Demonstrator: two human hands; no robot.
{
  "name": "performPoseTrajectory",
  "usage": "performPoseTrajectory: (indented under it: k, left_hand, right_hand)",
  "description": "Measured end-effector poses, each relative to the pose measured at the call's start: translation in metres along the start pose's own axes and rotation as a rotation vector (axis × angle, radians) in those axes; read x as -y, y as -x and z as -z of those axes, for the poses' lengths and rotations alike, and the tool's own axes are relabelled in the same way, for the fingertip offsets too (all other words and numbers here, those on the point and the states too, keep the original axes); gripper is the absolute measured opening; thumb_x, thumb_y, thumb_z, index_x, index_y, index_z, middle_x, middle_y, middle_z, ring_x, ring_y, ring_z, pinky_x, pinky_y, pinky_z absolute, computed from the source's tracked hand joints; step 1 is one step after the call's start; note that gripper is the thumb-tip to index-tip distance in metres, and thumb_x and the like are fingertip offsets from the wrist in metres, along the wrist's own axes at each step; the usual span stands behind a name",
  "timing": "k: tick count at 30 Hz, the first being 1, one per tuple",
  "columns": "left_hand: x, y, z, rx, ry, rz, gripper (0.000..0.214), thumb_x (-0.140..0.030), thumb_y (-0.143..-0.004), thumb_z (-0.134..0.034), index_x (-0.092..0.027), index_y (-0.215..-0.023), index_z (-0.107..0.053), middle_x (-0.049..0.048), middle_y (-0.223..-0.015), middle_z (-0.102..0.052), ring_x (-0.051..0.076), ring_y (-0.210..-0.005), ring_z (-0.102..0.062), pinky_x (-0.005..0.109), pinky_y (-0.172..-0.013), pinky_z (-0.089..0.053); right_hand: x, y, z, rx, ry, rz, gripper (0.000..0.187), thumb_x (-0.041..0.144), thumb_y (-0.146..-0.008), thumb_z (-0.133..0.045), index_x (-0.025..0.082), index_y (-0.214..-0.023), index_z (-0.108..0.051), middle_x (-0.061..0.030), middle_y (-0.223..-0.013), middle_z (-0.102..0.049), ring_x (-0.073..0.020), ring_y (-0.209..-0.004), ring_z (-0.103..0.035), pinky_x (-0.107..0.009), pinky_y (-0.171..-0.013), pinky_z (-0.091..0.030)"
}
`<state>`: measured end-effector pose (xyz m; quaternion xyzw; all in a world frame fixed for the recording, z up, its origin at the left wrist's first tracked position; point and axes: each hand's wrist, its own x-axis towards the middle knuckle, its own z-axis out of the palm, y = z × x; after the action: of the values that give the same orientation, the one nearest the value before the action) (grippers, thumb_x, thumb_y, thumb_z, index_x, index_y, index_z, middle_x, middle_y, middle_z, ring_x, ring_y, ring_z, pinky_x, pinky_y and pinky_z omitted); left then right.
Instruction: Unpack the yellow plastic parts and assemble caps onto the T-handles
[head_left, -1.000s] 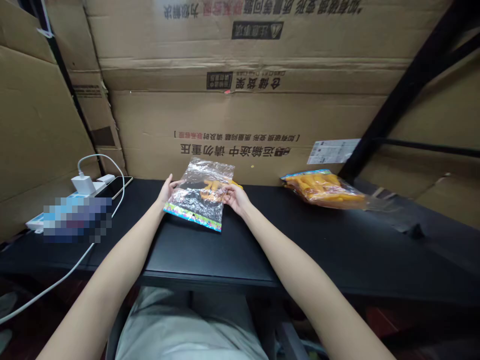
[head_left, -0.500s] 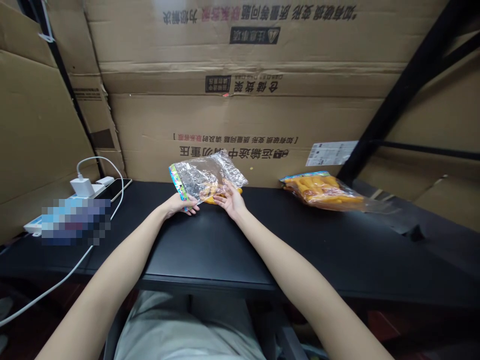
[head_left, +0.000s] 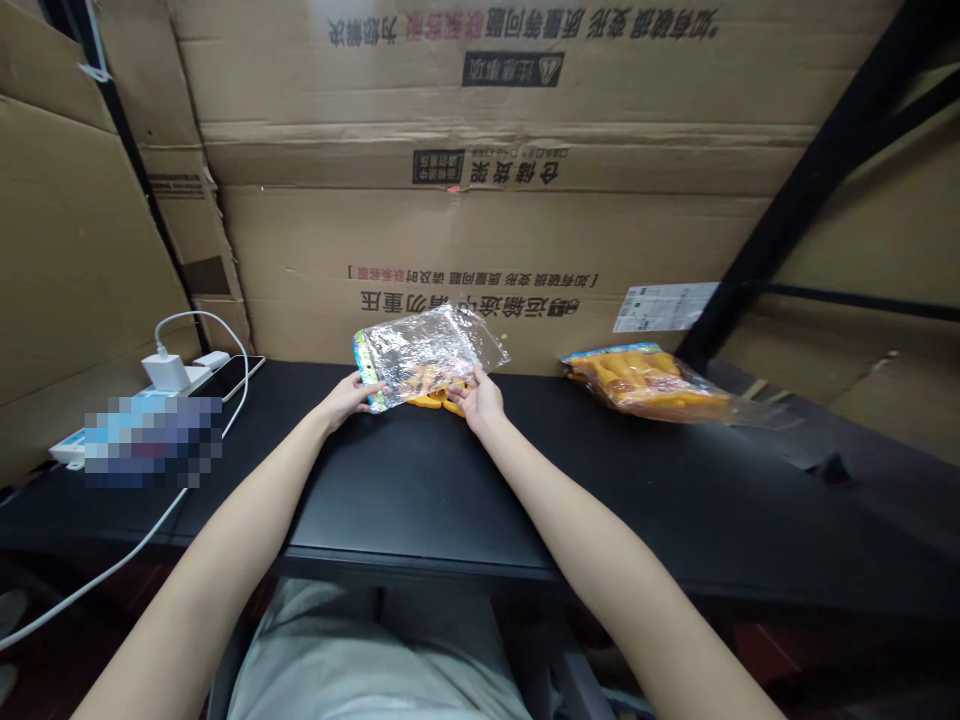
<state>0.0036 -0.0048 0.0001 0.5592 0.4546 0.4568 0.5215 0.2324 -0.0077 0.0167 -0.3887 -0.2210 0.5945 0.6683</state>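
Observation:
A clear plastic bag [head_left: 420, 345] with a colourful printed header strip is held between my hands above the black desk. My left hand [head_left: 346, 400] is closed on the header end, thumb on top. My right hand [head_left: 480, 400] pinches the bag's other side, close to its lower corner. Behind and below the film show orange-yellow objects [head_left: 427, 400], rounded at the ends; their kind is unclear. Whether they lie inside the bag or under it I cannot tell. My right fingertips are partly hidden against them.
Another clear bag packed with orange-yellow pieces [head_left: 637, 380] lies on the desk [head_left: 420, 500] to the right. At the left are a power strip [head_left: 67, 450], a white charger [head_left: 166, 372] with its cable, and a phone [head_left: 236, 375]. Cardboard [head_left: 487, 230] walls the back.
Both hands and the bag have shifted slightly right. The bag is spread flatter, and more of the orange-yellow objects shows beneath its lower edge.

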Motion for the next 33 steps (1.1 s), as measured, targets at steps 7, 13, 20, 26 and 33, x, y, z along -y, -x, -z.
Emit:
performPoseTrajectory:
  k: [7,13,20,26,33]
  left_hand:
    - [0.008,0.0,0.007,-0.269,-0.892,-0.599,0.092,-0.012,-0.067,-0.064,-0.018,-0.149,-0.022,0.0164,-0.158,-0.018,0.032,-0.146,-0.013,0.053,-0.116,-0.018]
    - [-0.001,0.012,-0.021,0.004,-1.435,-0.908,0.07,-0.006,-0.081,-0.044,-0.027,-0.147,-0.033,0.0077,-0.156,-0.026,0.024,-0.146,-0.015,0.054,-0.117,-0.006]
    - [-0.011,0.003,-0.021,0.11,-1.273,-0.689,0.065,-0.004,-0.082,-0.032,-0.029,-0.14,-0.045,0.0043,-0.153,-0.034,0.02,-0.143,-0.026,0.05,-0.117,-0.006]
    - [-0.008,-0.003,0.029,-0.137,-1.394,-0.443,0.074,0.003,-0.077,-0.028,-0.024,-0.146,-0.037,0.0064,-0.157,-0.024,0.024,-0.145,-0.019,0.059,-0.114,-0.008]
    - [-0.002,-0.009,0.094,-0.35,-1.48,-0.117,0.073,-0.002,-0.08,-0.028,-0.021,-0.15,-0.026,0.0081,-0.159,-0.017,0.028,-0.146,-0.017,0.064,-0.111,-0.017]
  right_hand:
    - [0.009,-0.006,0.009,-0.013,-0.031,0.041,0.024,0.029,-0.098,-0.036,0.019,-0.081,-0.049,0.0057,-0.059,-0.059,-0.0062,-0.041,-0.052,-0.019,-0.047,-0.049]
    - [0.008,-0.011,0.01,0.002,-0.036,0.049,0.023,0.028,-0.097,-0.038,0.019,-0.08,-0.05,0.0051,-0.059,-0.06,-0.0059,-0.038,-0.048,-0.019,-0.044,-0.047]
    - [0.009,-0.01,0.01,0.023,-0.041,0.051,0.021,0.034,-0.095,-0.044,0.019,-0.083,-0.051,0.0023,-0.066,-0.064,-0.0082,-0.042,-0.055,-0.021,-0.045,-0.05]
    - [0.006,-0.005,0.009,0.07,0.046,0.026,0.018,0.027,-0.094,-0.044,0.017,-0.086,-0.056,0.0008,-0.068,-0.067,-0.0086,-0.04,-0.054,-0.022,-0.044,-0.05]
    - [0.003,0.002,0.003,0.087,0.107,0.028,0.02,0.025,-0.093,-0.045,0.016,-0.081,-0.059,0.0011,-0.069,-0.067,-0.0084,-0.039,-0.057,-0.022,-0.042,-0.051]
